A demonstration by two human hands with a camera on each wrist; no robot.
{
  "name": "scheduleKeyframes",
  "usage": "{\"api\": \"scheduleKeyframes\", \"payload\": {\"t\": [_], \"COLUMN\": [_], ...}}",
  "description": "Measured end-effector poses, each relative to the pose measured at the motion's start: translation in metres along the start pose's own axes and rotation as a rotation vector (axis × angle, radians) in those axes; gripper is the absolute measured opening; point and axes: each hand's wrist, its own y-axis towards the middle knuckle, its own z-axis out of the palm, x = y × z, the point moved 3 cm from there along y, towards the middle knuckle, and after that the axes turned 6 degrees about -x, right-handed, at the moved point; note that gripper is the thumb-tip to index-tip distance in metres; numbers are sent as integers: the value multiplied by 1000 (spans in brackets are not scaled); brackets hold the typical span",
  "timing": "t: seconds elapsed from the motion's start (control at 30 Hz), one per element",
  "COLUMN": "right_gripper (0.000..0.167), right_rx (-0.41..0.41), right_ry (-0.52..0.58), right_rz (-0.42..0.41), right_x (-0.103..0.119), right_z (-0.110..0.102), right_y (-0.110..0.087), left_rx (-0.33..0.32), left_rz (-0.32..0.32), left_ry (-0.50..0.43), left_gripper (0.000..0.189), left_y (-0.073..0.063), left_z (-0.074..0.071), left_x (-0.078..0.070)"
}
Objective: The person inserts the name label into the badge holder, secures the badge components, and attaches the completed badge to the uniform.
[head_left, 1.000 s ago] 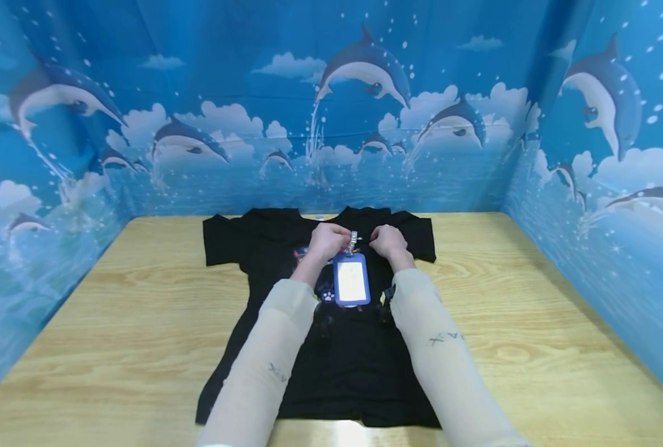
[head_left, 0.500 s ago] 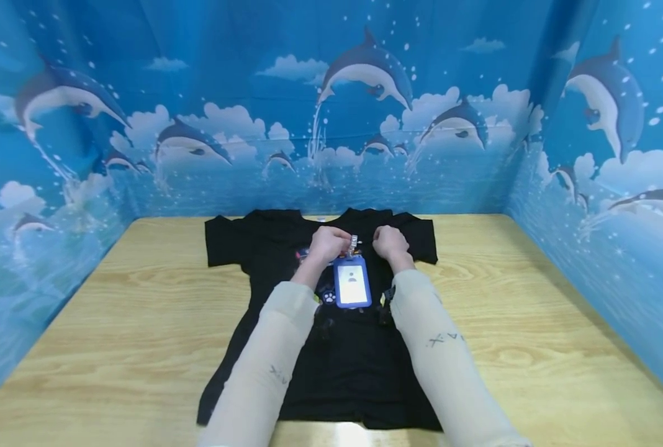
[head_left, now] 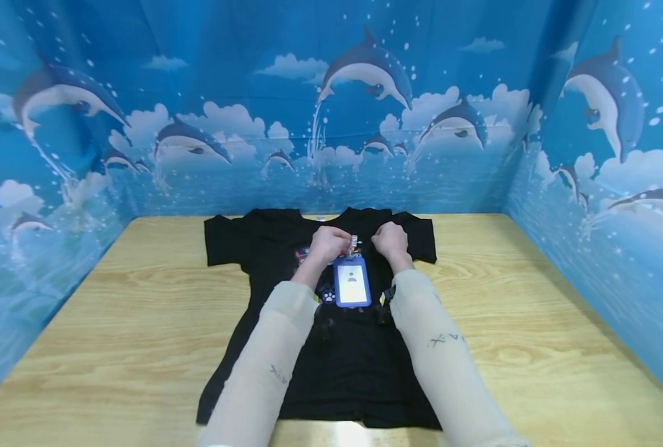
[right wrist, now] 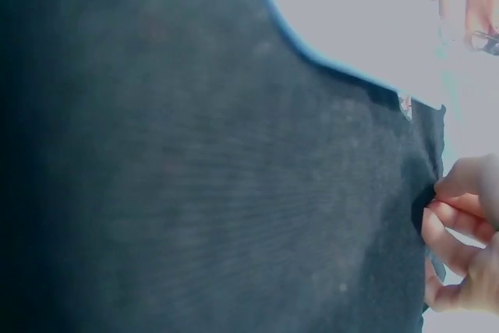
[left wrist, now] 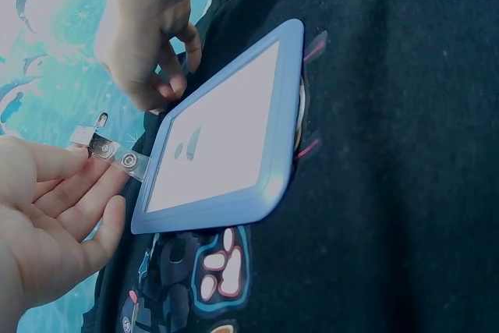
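A black T-shirt with a coloured print lies spread out, neckline at the far side. Over its chest is a blue-framed badge holder with a white card showing a small grey figure. My left hand pinches the metal clip on the holder's clear strap, between thumb and fingers in the left wrist view. To the right of the clip, my right hand pinches the shirt's cloth near the upper chest. In the right wrist view, that hand's fingertips meet at a fold of the black fabric.
The shirt lies on a light wooden table. A blue curtain printed with dolphins stands behind the table and along both sides. A paw print shows on the shirt beside the badge holder.
The glare on the badge card has gone, and its grey figure now shows. Both hands keep their grips and have hardly moved.
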Motion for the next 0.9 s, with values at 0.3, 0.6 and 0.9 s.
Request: {"api": "scheduleKeyframes", "payload": {"t": [0.3,0.6,0.9], "right_gripper": [25,38,29], "right_rx": [-105,18,142], "right_ry": [102,45,-75], "right_rz": [92,65,28], "right_x": [0,-1,2], "right_z": [-3,-3,2], "right_y": [1,3,-3], "left_rx": [12,0,4], "left_rz": [0,0,13], "left_ry": [-22,-13,-10], "left_gripper": [18,19,18], "left_y": [0,1,0], "left_z": [-1,-2,0], "left_x": [-1,-1,1]}}
